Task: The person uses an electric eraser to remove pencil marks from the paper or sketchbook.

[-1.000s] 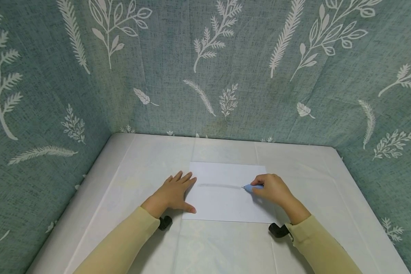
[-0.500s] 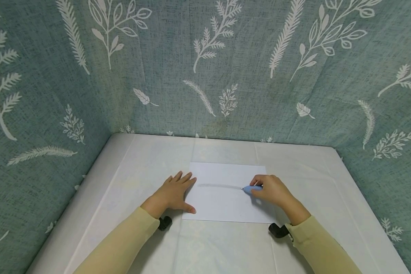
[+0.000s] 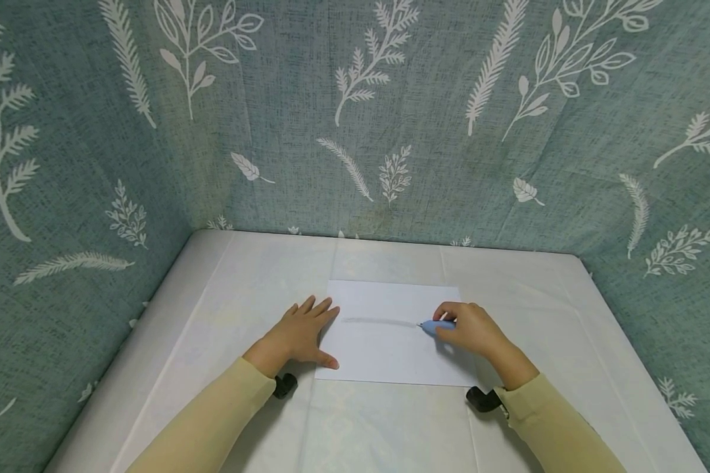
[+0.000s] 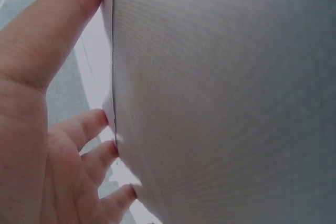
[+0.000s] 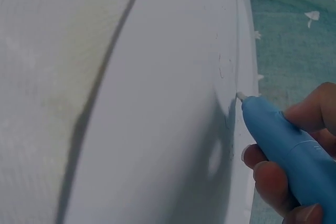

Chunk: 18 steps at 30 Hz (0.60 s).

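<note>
A white sheet of paper (image 3: pixel 384 358) lies on the table with a faint grey line (image 3: pixel 373 320) across its middle. My left hand (image 3: pixel 303 334) rests with fingers spread over the paper's left edge; in the left wrist view its thumb (image 4: pixel 58 19) and fingertips sit along that edge. On the right side, my right hand (image 3: pixel 472 326) grips a blue electric eraser (image 5: pixel 283 145) between thumb and fingers. Its small pale tip (image 5: pixel 241 96) points left, right at the line's right end. Small dark specks and crumbs lie on the paper near the tip in the right wrist view.
A white cloth (image 3: pixel 384 427) covers the table. Green-blue curtains (image 3: pixel 284 118) with white leaf patterns stand behind it and on both sides. Black wrist mounts (image 3: pixel 481 399) stick out from beneath both sleeves (image 3: pixel 556 420).
The right hand and the electric eraser have shifted only a few pixels, slightly toward the body, with the tip still by the line's right end. The left hand has stayed in place.
</note>
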Each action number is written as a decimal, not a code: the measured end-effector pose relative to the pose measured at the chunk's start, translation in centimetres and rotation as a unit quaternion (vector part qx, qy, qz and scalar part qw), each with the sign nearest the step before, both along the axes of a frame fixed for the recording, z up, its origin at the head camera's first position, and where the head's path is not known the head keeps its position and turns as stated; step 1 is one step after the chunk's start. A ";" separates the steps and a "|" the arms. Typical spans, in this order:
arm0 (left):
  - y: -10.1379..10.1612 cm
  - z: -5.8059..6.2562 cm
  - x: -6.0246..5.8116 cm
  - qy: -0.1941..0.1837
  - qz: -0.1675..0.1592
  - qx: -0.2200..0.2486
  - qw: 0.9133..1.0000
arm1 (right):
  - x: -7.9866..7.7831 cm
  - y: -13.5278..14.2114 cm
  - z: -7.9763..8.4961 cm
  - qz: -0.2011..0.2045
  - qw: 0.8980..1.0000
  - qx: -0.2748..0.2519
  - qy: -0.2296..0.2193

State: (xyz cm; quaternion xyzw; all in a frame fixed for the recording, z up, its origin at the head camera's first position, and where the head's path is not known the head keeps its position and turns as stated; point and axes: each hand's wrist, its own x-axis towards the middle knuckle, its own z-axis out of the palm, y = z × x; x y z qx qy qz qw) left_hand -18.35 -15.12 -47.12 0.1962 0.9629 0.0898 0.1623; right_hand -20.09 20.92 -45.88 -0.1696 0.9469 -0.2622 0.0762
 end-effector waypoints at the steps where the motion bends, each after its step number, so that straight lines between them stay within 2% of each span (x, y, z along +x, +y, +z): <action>1: 0.0 0.0 0.0 0.001 0.000 0.000 1.000 | 0.0 0.0 0.0 -0.001 1.000 -0.001 0.002; 11: 0.0 -0.2 -0.2 0.003 0.001 0.005 1.000 | 0.0 0.1 -0.3 -0.001 1.000 -0.006 0.027; 18: 0.0 -0.2 -0.1 0.002 0.003 0.009 1.000 | 0.1 0.0 -0.3 0.016 1.000 -0.010 0.022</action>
